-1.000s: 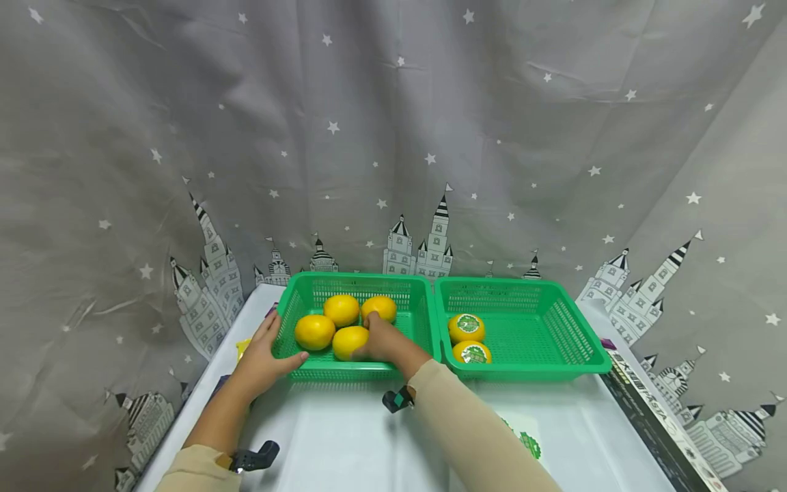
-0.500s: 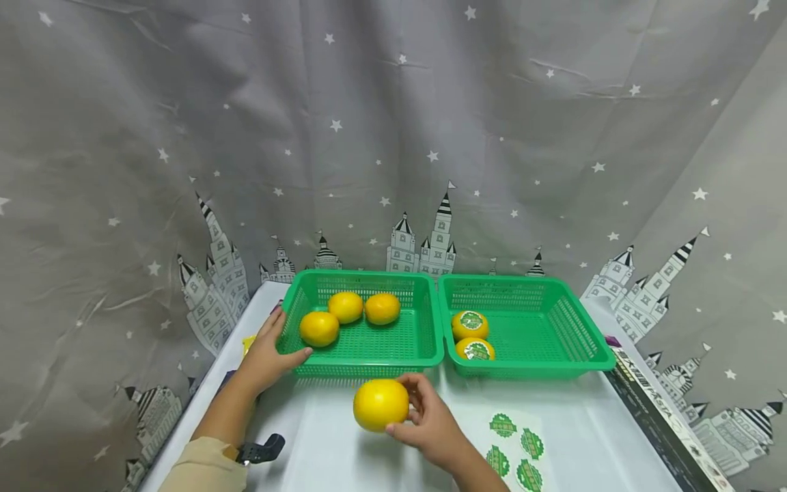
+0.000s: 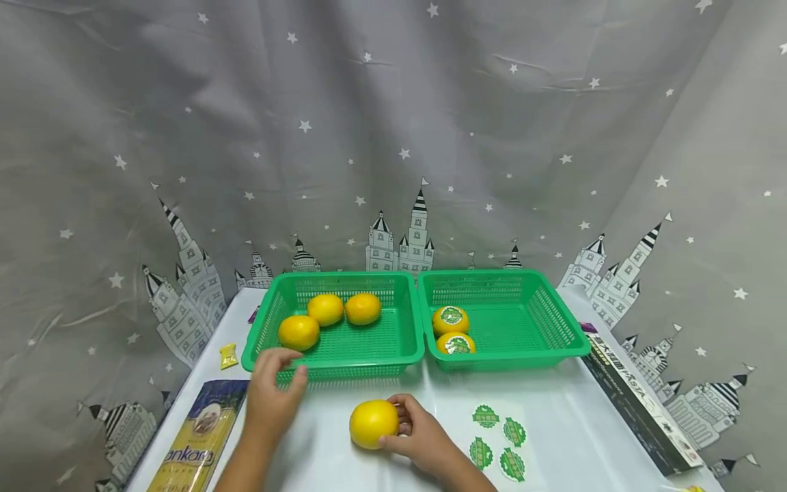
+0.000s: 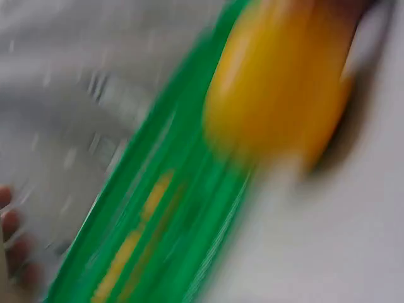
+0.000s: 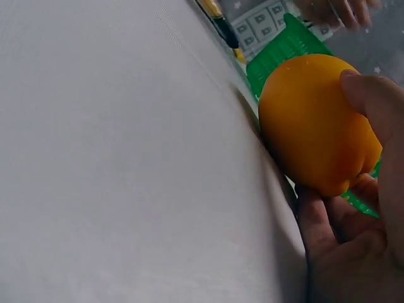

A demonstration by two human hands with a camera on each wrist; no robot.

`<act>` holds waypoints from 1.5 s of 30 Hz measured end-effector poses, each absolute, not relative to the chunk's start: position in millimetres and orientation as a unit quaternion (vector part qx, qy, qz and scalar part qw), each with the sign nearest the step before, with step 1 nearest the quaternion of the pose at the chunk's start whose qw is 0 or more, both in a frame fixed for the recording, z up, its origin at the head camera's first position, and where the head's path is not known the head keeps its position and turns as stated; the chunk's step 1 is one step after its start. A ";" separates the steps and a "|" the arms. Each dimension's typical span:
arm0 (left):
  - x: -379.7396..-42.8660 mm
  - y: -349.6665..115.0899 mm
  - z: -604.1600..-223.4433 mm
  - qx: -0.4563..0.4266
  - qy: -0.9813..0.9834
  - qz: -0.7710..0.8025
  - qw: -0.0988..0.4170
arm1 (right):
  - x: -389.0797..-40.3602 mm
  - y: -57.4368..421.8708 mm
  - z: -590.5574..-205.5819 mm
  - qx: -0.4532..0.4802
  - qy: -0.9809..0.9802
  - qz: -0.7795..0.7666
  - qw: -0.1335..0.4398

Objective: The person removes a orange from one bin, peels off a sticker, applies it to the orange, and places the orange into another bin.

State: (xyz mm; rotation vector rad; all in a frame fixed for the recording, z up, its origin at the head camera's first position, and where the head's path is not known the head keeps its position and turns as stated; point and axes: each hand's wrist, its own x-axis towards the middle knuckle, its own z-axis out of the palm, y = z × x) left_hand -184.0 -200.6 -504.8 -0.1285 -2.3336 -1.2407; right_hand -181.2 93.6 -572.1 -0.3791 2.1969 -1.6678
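In the head view my right hand [image 3: 424, 441] grips a yellow lemon [image 3: 374, 425] low over the white table. The right wrist view shows the thumb on one side of this lemon [image 5: 312, 120] and fingers under its nubbed end. My left hand [image 3: 274, 393] is at the front left of the left green basket [image 3: 363, 370], fingers loosely bent, holding nothing. Inside that basket lie three plain lemons [image 3: 299, 333]. Two lemons [image 3: 451, 319] with green-and-white stickers lie in the right green basket [image 3: 504, 360]. The left wrist view is blurred.
Several green stickers [image 3: 514, 432] lie on a white sheet at the front right. A long black box [image 3: 639, 403] runs along the right edge. On the left are a yellow-and-blue packet [image 3: 198, 437] and a small yellow wrapper [image 3: 228, 356]. A grey curtain [image 3: 393, 137] hangs behind.
My right hand took a lemon from the left basket, brought it toward me and lowered it slightly. My left hand left the basket's left side and came nearer. The view has shifted a little.
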 end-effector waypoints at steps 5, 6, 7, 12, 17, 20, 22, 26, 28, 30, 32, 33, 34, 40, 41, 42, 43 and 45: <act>-160.8 -154.8 -545.4 -0.126 -0.795 -0.590 -0.061 | -178.6 91.3 -572.7 -0.136 0.772 -0.593 0.181; -158.7 -150.8 -553.2 -0.128 -0.790 -0.592 -0.099 | -177.6 91.4 -572.3 -0.136 0.771 -0.594 0.184; -157.0 -148.3 -559.8 -0.133 -0.789 -0.588 -0.121 | -176.3 91.9 -571.2 -0.137 0.769 -0.595 0.187; -157.2 -144.3 -575.2 -0.142 -0.814 -0.553 -0.108 | -170.3 114.4 -552.5 -0.189 0.822 -0.521 0.130; -160.4 -143.3 -573.9 -0.120 -0.828 -0.539 -0.102 | -171.3 175.7 -527.5 -0.140 0.939 -0.312 -0.032; -160.6 -143.8 -572.5 -0.112 -0.830 -0.537 -0.100 | -175.2 210.9 -523.6 -0.054 0.966 -0.251 -0.015; -160.0 -144.1 -572.1 -0.108 -0.829 -0.539 -0.103 | -177.2 226.8 -526.9 -0.025 0.971 -0.238 0.022; -159.6 -143.5 -572.6 -0.105 -0.826 -0.543 -0.110 | -180.5 239.8 -539.5 -0.027 0.976 -0.213 0.048; -160.2 -142.8 -572.8 -0.104 -0.825 -0.545 -0.113 | -182.1 239.4 -544.1 -0.035 0.982 -0.183 0.037; -161.0 -142.0 -572.6 -0.105 -0.823 -0.547 -0.114 | -183.2 238.0 -545.7 -0.034 0.985 -0.165 0.029; -161.7 -142.7 -572.2 -0.106 -0.822 -0.548 -0.114 | -185.6 234.8 -544.7 -0.029 0.985 -0.168 0.033; -162.0 -143.0 -572.0 -0.106 -0.822 -0.548 -0.113 | -187.1 233.6 -544.1 -0.028 0.984 -0.173 0.040; -162.0 -143.3 -571.9 -0.106 -0.822 -0.549 -0.113 | -188.6 232.6 -543.4 -0.026 0.982 -0.180 0.049; -160.1 -143.1 -571.3 -0.102 -0.815 -0.558 -0.122 | -194.4 232.2 -541.9 -0.018 0.969 -0.227 0.096; -159.9 -142.8 -571.3 -0.102 -0.814 -0.558 -0.124 | -194.4 233.3 -542.0 -0.017 0.965 -0.242 0.097; -160.0 -142.5 -571.3 -0.102 -0.814 -0.558 -0.125 | -194.0 234.5 -541.5 -0.018 0.961 -0.256 0.097; -160.2 -142.3 -571.1 -0.102 -0.814 -0.558 -0.125 | -193.9 236.4 -540.7 -0.020 0.956 -0.274 0.099; -161.2 -142.0 -570.2 -0.103 -0.817 -0.555 -0.122 | -193.8 241.4 -537.7 -0.029 0.941 -0.318 0.109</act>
